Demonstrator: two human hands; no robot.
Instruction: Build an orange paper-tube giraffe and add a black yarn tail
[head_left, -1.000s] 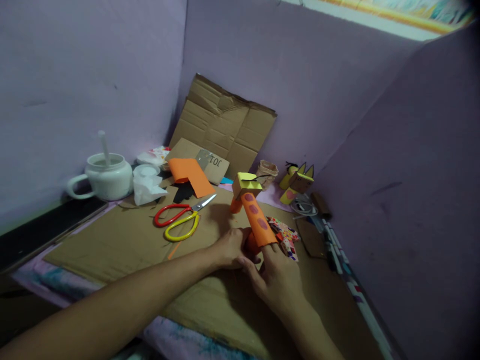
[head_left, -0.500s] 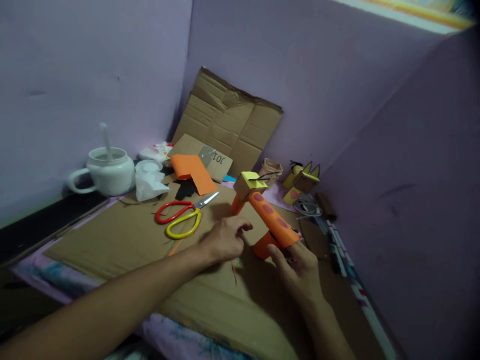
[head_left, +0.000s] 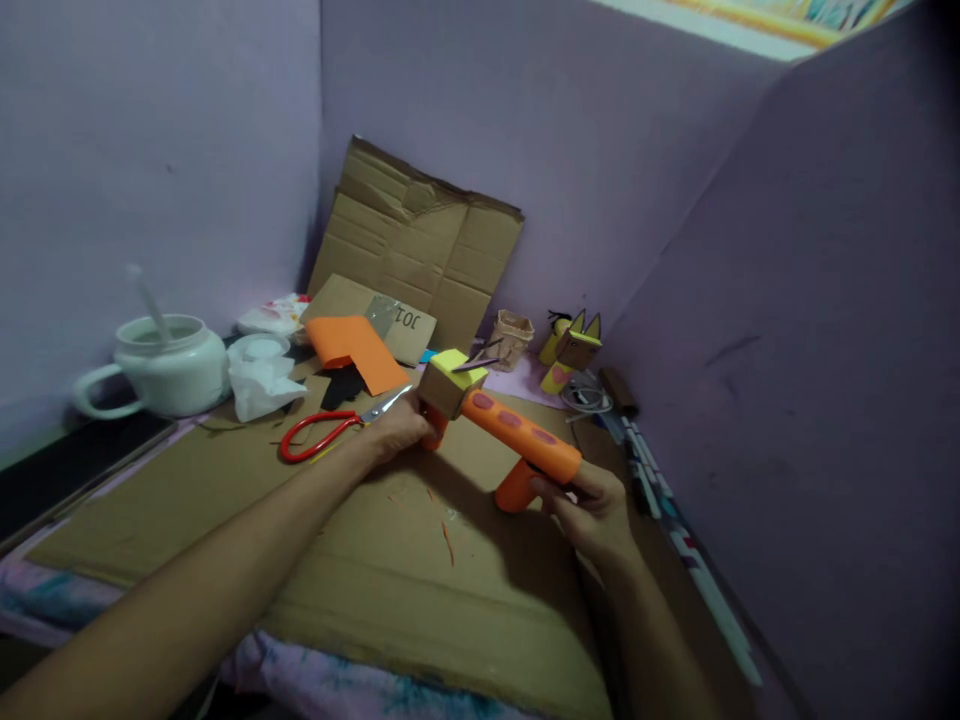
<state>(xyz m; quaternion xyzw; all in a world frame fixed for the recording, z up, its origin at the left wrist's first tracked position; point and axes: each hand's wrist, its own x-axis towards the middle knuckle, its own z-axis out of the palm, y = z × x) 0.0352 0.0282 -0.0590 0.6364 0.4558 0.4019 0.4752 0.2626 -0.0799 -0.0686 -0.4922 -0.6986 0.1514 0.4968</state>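
Observation:
An orange paper animal figure (head_left: 517, 425) stands on the cardboard sheet (head_left: 360, 600). It has purple spots along its tube body, a cardboard box head with a yellow top, and thin dark strips on the head. My left hand (head_left: 403, 432) is closed around the front leg under the head. With its fingers at the rear end of the tube and the thumb by the rear leg, my right hand (head_left: 592, 510) grips the figure. Scissors (head_left: 319, 435) with a red handle lie just left of my left hand; the yellow handle is mostly hidden behind my forearm.
A white mug (head_left: 169, 365) with a stick in it stands at left beside crumpled tissue (head_left: 262, 385). Folded orange paper (head_left: 356, 345) lies before leaning cardboard (head_left: 420, 240). A yellow eared figure (head_left: 574, 355) and a coiled cable (head_left: 587, 400) are at back right. Orange scraps (head_left: 448, 543) lie nearby.
My left hand has moved left and away from me onto the figure's front leg, and my forearm now covers the yellow scissor handle. The figure has turned slightly. The camera view has shifted right.

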